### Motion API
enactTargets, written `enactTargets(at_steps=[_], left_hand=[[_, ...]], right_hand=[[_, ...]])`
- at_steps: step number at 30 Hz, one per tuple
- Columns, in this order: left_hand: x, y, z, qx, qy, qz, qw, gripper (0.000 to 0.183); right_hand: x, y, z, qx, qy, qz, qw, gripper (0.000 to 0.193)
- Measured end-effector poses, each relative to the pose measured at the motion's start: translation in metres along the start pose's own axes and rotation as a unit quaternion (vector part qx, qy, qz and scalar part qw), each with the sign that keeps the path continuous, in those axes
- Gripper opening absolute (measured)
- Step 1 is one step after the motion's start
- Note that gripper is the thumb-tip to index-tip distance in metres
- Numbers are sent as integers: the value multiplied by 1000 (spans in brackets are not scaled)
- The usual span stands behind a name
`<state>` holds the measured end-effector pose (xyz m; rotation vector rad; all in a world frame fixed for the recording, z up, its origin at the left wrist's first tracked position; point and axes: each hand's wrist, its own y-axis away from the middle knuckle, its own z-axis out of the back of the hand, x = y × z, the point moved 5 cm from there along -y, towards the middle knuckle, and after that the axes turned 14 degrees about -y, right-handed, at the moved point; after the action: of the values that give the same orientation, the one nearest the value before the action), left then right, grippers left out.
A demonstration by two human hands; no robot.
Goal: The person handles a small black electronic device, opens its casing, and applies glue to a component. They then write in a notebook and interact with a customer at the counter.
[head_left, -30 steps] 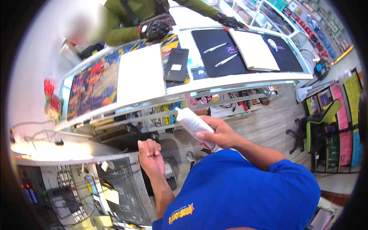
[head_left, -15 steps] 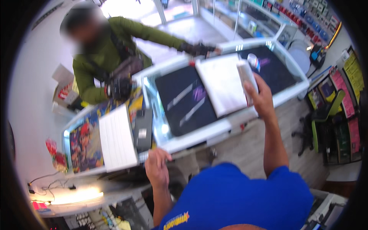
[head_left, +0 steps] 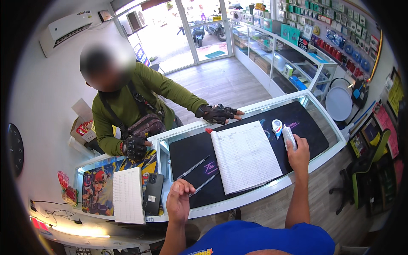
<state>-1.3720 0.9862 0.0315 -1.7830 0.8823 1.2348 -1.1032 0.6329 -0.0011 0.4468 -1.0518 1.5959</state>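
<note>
My right hand (head_left: pixel 299 154) is closed round a pale grey-white oblong thing (head_left: pixel 289 139), low over the black mat (head_left: pixel 316 138) just right of an open ruled notebook (head_left: pixel 246 157); its exact kind does not show. Beside it lies a white and blue correction tape dispenser (head_left: pixel 277 128). My left hand (head_left: pixel 178 199) is raised at the counter's near edge, fingers curled in, with nothing visible in them. Close to those fingertips one pen (head_left: pixel 205 183) rests on the mat. Another pen (head_left: pixel 193 167) lies a little farther off.
Across the glass counter (head_left: pixel 327 163), a person in a green top (head_left: pixel 170 91) rests a gloved hand (head_left: pixel 219 114) on its far edge. At left are a second ruled notebook (head_left: pixel 128 195) and a dark phone (head_left: pixel 153 193). A green office chair (head_left: pixel 361 165) stands right.
My right hand has carried the pale oblong thing rightward off the notebook's right edge to the mat beside the dispenser. The view has tilted up. My left hand stays curled near the counter edge.
</note>
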Motion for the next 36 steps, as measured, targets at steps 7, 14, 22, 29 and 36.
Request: enactTargets(at_steps=[7, 14, 22, 29, 36], left_hand=[[0, -19, -18, 17, -9, 49, 999, 23], [-24, -17, 8, -40, -82, -11, 996, 25], [-25, -22, 77, -1, -81, -8, 997, 38], [-22, 6, 152, -60, -762, 75, 640, 94], [-6, 0, 145, -75, -722, 47, 686, 100]], right_hand=[[2, 1, 10, -61, -35, 31, 997, 38], [67, 27, 9, -96, -196, 111, 969, 26], [269, 145, -115, 343, -370, 270, 820, 37], [295, 171, -206, 462, -133, 249, 841, 53], [292, 182, -266, 478, -98, 268, 830, 51]])
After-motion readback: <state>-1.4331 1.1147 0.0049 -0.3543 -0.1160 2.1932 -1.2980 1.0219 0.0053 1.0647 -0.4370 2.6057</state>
